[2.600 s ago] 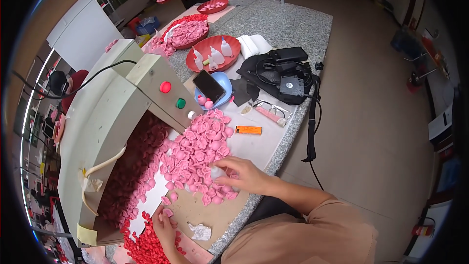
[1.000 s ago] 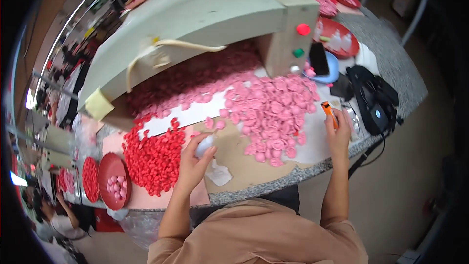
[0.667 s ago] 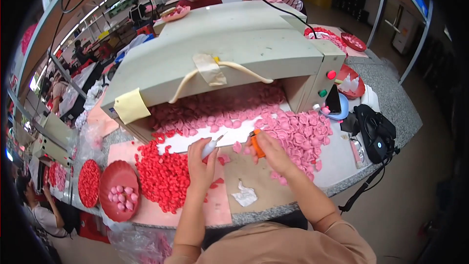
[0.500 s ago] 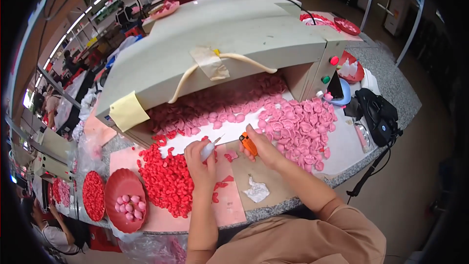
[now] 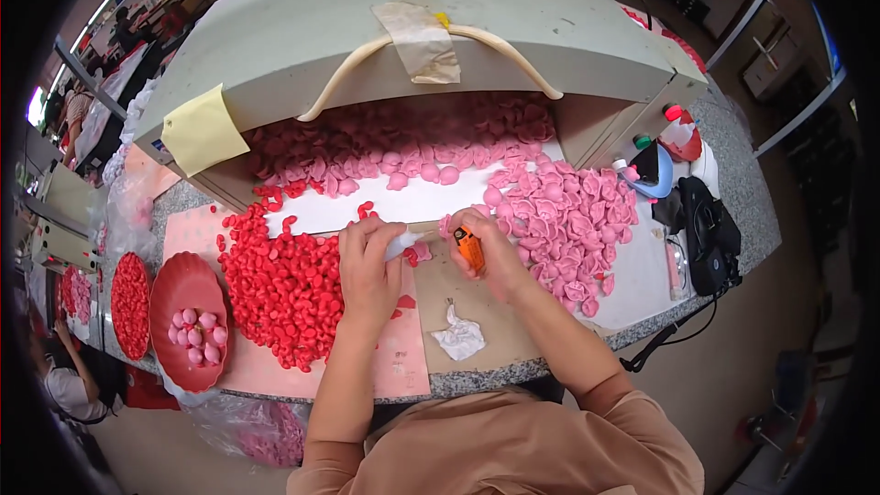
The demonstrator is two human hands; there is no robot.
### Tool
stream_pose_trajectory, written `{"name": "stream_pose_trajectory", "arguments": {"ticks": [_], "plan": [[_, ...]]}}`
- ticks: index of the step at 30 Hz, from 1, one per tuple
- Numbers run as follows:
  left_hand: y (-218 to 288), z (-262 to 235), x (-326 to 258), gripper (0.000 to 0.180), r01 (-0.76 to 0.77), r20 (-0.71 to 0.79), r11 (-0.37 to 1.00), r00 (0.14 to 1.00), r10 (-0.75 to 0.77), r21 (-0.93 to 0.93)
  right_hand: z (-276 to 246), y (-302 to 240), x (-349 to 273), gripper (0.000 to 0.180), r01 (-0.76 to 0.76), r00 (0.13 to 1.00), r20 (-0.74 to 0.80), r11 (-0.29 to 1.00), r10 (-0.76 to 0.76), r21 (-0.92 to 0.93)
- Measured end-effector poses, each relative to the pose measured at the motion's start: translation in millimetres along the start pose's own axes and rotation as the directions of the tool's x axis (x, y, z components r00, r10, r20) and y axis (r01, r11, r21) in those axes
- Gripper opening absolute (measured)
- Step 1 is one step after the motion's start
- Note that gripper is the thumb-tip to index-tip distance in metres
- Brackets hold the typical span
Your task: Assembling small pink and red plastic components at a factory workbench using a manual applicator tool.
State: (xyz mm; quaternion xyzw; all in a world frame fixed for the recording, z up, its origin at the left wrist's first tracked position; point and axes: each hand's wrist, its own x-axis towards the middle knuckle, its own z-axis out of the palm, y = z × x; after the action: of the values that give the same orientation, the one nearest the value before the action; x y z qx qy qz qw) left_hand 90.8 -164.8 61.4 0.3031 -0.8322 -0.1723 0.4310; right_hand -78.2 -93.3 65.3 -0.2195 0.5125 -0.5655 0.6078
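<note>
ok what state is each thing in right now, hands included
Left hand, gripping small bottle
Small bottle, tilted
Right hand, gripping orange lighter
Orange lighter, no flame visible
Tissue, crumpled
Red pieces, heaped loose
Red dish, partly filled with pink balls
Yellow note, stuck on, tilted

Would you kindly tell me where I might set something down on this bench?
Free: brown sheet between crumpled tissue and right forearm; white paper between pink pieces and flat packet. Crowded: left of the left hand, where red pieces heap up, and right of the right hand, among the pink pieces.
</note>
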Motion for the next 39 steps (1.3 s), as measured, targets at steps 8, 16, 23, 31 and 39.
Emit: {"name": "stream_pose_trajectory", "arguments": {"ticks": [8, 16, 23, 31, 39], "plan": [[4.7, 7.0, -1.3, 0.037, -0.005, -0.026, 1.0, 1.0, 0.006, 0.031, -4.5, -2.2, -3.2, 0.023, 0.017, 1.0, 0.021, 1.0, -0.017, 0.013], [4.8, 6.6, -0.5, 0.042, -0.031, -0.009, 0.999, 0.999, 0.032, 0.028, -3.9, -2.1, -4.3, 0.024, 0.03, 0.999, 0.024, 1.0, -0.03, -0.005], [4.4, 6.5, -1.1, 0.043, -0.029, -0.019, 0.999, 0.999, 0.03, 0.034, -3.4, -0.7, -5.1, 0.024, 0.019, 0.998, 0.068, 1.0, -0.018, -0.011], [5.4, 7.4, -1.1, 0.037, -0.008, -0.017, 0.999, 1.0, 0.009, 0.035, -3.0, -1.1, -4.5, 0.024, -0.009, 0.998, 0.059, 1.0, 0.009, -0.006], [4.6, 6.7, -0.9, 0.042, -0.033, -0.013, 0.999, 0.999, 0.033, 0.03, -2.1, -0.4, -2.9, 0.021, -0.041, 0.997, 0.064, 0.998, 0.038, 0.042]]}}
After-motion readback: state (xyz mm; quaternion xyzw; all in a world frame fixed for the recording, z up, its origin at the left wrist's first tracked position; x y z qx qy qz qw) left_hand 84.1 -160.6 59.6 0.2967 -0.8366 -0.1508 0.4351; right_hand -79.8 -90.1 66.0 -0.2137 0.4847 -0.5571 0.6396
